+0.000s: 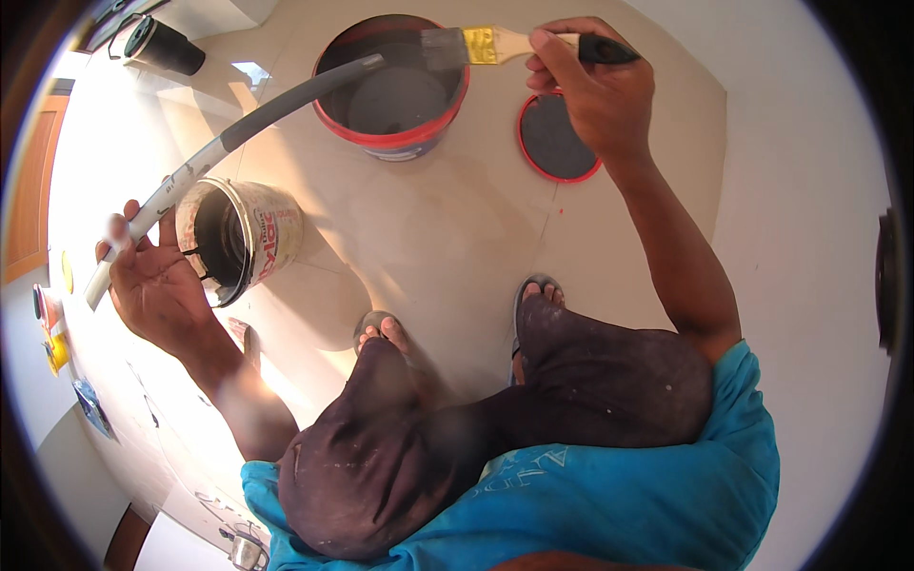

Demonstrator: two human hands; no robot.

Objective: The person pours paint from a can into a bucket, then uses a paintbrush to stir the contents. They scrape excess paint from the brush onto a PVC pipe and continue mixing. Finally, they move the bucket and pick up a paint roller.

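My left hand [157, 281] is closed around the lower part of a long white pipe [183, 181], which slants up to the right. Its upper length is coated dark grey, and the far tip is over a large red-rimmed bucket [400, 143]. Grey paint [381, 103] covers the inside of that bucket. My right hand [609, 100] grips a flat paintbrush [486, 46] by its handle, bristles pointing left. Those grey-coated bristles hover over the bucket's right rim, apart from the pipe tip. Beside my left hand stands a used white bucket [271, 233] with a dark inside.
A round red-edged lid [558, 141], grey on its inner face, lies right of the paint bucket on the tiled floor [438, 219]. At the far left a black cylindrical container [167, 46] lies tilted. White walls [809, 285] rise on the right. My sandalled feet [386, 331] are below the buckets.
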